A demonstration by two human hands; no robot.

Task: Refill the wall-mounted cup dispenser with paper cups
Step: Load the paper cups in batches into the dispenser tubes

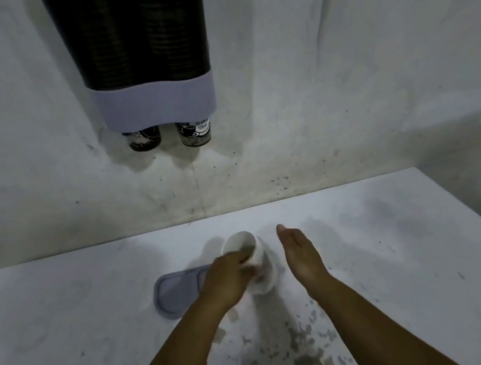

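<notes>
We take the stack of paper cups (253,259) on the white table (391,239) as our reference. The stack stands roughly upright, leaning slightly, mouth up, with the top cup's white interior visible and faint ribbing on its outer wall; its base is touching the tabletop.

Left hand (228,278): fingers curled around the near left side of the stack, just below the top rim, grasping it. Right hand (301,253): just right of the stack, palm flat and turned toward it, fingers extended and together, holding nothing. We see a narrow gap between this palm and the cups; no contact.

A flat grey lid (175,290) lies on the table just left of the stack, partly covered by the left hand and wrist. We cannot tell whether lid and stack touch.

On the wall (341,79) beyond and above the stack, slightly to its left, hangs the cup dispenser (144,73): two dark ribbed tubes side by side, joined by a pale collar at the bottom. One printed cup bottom protrudes under each tube (144,139) (195,132).

Nearer to us than the stack, the tabletop shows mottled brownish stains (287,355).
</notes>
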